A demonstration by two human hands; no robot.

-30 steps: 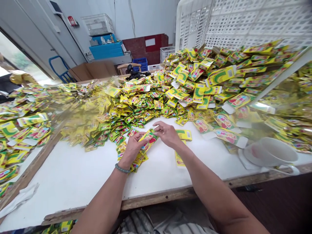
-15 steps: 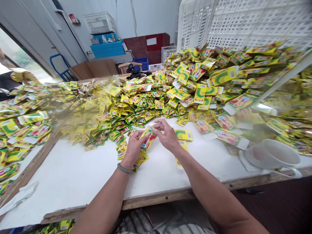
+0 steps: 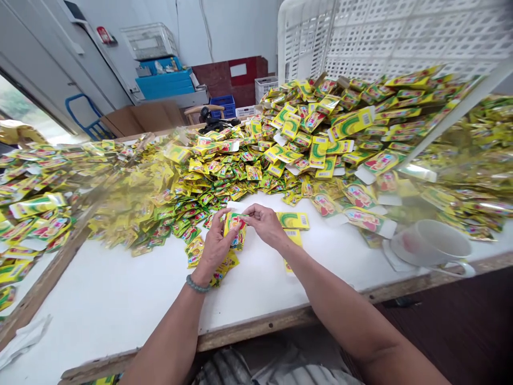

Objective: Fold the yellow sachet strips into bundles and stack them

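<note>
1. White tabletop (image 3: 120, 299) is bordered by worn wooden edging (image 3: 260, 324). Clock positions are read from the held box, with 12 o'clock pointing away from the person.
2. One small printed box (image 3: 231, 219) is held at the dial centre, above the tabletop. A white flap (image 3: 237, 205) is shown at its far end.
3. By the left hand (image 3: 216, 246), the box is pinched: the thumb is laid across the printed face, and the fingers are curled at the far side. A beaded bracelet (image 3: 197, 284) is worn on this wrist.
4. At 3 o'clock, the right hand (image 3: 264, 223) is placed against the box's near corner. Its thumb and fingertips are drawn together; whether anything is pinched cannot be told.
5. Loose packets (image 3: 195, 251) are spread between 6 and 8 o'clock, partly covered by the left hand.
6. Beyond the right hand, a yellow box (image 3: 295, 220) is laid flat at 3 o'clock.
7. Heaped packets (image 3: 216, 176) are piled at 12 o'clock; heaped boxes (image 3: 318, 152) are piled between 1 and 2 o'clock, before a white crate (image 3: 304, 59).
8. A white mug (image 3: 417, 243) is stood near 3 o'clock; a cloth (image 3: 24, 342) is laid at 8 o'clock.
</note>
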